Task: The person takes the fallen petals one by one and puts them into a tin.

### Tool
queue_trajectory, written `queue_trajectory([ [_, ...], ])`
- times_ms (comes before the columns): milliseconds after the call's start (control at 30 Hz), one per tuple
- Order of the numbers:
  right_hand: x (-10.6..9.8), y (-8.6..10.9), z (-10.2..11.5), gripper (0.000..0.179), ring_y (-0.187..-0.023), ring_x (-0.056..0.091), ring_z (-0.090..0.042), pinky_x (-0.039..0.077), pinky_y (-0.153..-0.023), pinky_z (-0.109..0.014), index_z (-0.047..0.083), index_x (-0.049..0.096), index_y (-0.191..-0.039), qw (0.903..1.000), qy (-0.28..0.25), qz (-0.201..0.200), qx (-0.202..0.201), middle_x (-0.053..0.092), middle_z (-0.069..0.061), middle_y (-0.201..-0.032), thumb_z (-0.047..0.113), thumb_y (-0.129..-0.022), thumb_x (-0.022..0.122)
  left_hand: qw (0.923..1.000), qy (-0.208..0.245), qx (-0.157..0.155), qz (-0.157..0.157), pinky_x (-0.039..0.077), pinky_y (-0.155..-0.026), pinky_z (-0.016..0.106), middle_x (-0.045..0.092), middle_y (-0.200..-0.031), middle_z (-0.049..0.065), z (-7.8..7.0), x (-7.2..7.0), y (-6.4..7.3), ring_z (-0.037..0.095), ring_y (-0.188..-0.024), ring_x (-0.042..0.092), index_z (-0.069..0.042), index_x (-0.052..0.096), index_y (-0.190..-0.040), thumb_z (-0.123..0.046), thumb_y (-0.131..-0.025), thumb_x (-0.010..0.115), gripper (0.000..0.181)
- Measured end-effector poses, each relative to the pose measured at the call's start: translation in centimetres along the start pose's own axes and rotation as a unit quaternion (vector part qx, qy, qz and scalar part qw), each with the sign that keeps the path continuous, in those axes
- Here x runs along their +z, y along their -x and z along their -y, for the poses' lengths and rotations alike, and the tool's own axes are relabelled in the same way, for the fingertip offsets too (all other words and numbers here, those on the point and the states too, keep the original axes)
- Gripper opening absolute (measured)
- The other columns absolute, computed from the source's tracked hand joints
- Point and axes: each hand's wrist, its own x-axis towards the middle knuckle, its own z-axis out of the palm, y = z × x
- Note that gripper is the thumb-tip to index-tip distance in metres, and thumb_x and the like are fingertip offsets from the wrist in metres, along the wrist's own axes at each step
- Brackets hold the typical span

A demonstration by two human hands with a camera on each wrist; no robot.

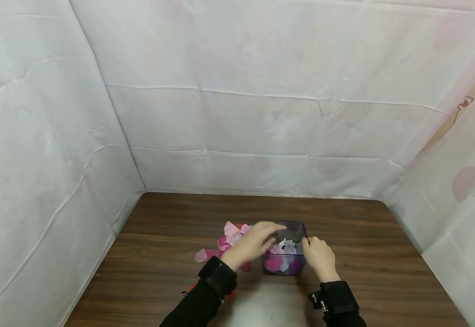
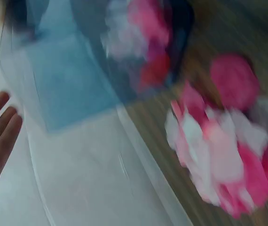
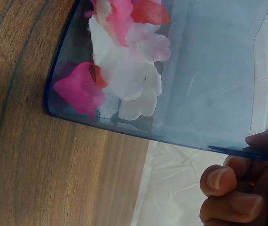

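A clear bluish-purple plastic box point(image 1: 296, 230) stands on the table, with pink, white and red artificial petals point(image 3: 127, 70) at its bottom. My right hand point(image 1: 320, 259) pinches the box's right rim between thumb and fingers, as the right wrist view point(image 3: 237, 188) shows. Over the left side of the box is my left hand point(image 1: 254, 243), its fingers extended and holding nothing. In the left wrist view its fingers point(image 2: 2, 127) are spread beside the box wall. Left of the box lies a loose pile of petals point(image 2: 218, 160), partly hidden by the left forearm in the head view.
A few red pieces point(image 1: 231, 296) lie nearer the front, beside the left sleeve. The brown wooden table point(image 1: 172, 218) is bordered by white cloth hangings point(image 1: 254, 122) at the back and sides. Black bands point(image 1: 337, 295) circle both wrists.
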Motion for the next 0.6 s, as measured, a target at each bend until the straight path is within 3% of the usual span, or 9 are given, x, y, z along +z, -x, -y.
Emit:
queue_trajectory([
  [67, 0.0, 0.0, 0.1, 0.040, -0.061, 0.057, -0.024, 0.036, -0.050, -0.035, 0.008, 0.050, -0.060, 1.0000, -0.001, -0.003, -0.003, 0.059, -0.011, -0.066, 0.024, -0.095, 0.040, 0.9986, 0.010, -0.030, -0.042, 0.045, -0.099, 0.035, 0.060, -0.124, 0.003, 1.1, -0.7, 1.2, 0.019, -0.119, 0.054, -0.015, 0.054, -0.130, -0.005, -0.090, 0.060, 0.042],
  [167, -0.1, 0.1, 0.1, 0.040, -0.061, 0.056, -0.023, 0.036, -0.050, -0.035, 0.009, 0.049, -0.059, 1.0000, -0.001, -0.006, -0.002, 0.057, -0.008, -0.065, 0.024, -0.095, 0.040, 0.9929, 0.020, -0.074, -0.091, 0.049, -0.092, 0.039, 0.062, -0.117, 0.003, 2.9, -1.5, 3.5, 0.022, -0.112, 0.058, -0.015, 0.058, -0.125, -0.008, -0.090, 0.061, 0.036],
  [300, -0.1, 0.2, -0.2, 0.040, -0.063, 0.058, -0.027, 0.038, -0.050, -0.037, 0.008, 0.051, -0.060, 1.0000, 0.001, -0.005, 0.003, 0.060, -0.013, -0.068, 0.024, -0.094, 0.039, 0.9890, 0.027, -0.116, -0.087, 0.052, -0.078, 0.032, 0.063, -0.105, 0.006, 4.5, -2.0, 7.0, 0.023, -0.095, 0.063, -0.013, 0.061, -0.119, -0.010, -0.089, 0.063, 0.030],
  [367, -0.1, 0.2, -0.4, 0.040, -0.063, 0.059, -0.028, 0.038, -0.050, -0.038, 0.008, 0.051, -0.060, 1.0000, 0.001, -0.007, 0.002, 0.062, -0.014, -0.070, 0.024, -0.094, 0.040, 0.9911, 0.019, -0.119, -0.058, 0.052, -0.075, 0.029, 0.062, -0.102, 0.007, 4.6, -1.7, 8.5, 0.021, -0.090, 0.063, -0.012, 0.062, -0.116, -0.013, -0.087, 0.066, 0.029],
  [500, -0.1, 0.1, -0.4, 0.040, -0.060, 0.056, -0.024, 0.036, -0.049, -0.035, 0.008, 0.049, -0.059, 1.0000, 0.001, -0.007, -0.001, 0.058, -0.010, -0.065, 0.025, -0.094, 0.039, 0.9930, 0.018, -0.105, 0.051, 0.052, -0.077, 0.024, 0.060, -0.106, 0.005, 4.2, -0.3, 11.1, 0.015, -0.090, 0.062, -0.010, 0.065, -0.113, -0.019, -0.087, 0.066, 0.028],
  [600, 0.2, 0.2, -0.2, 0.040, -0.057, 0.052, -0.021, 0.033, -0.049, -0.032, 0.009, 0.047, -0.059, 1.0000, -0.002, -0.001, -0.002, 0.052, -0.007, -0.061, 0.025, -0.095, 0.039, 0.9848, 0.022, -0.103, 0.138, 0.050, -0.079, 0.024, 0.056, -0.110, 0.001, 3.7, 0.9, 13.0, 0.008, -0.091, 0.059, -0.014, 0.068, -0.111, -0.024, -0.087, 0.066, 0.027],
])
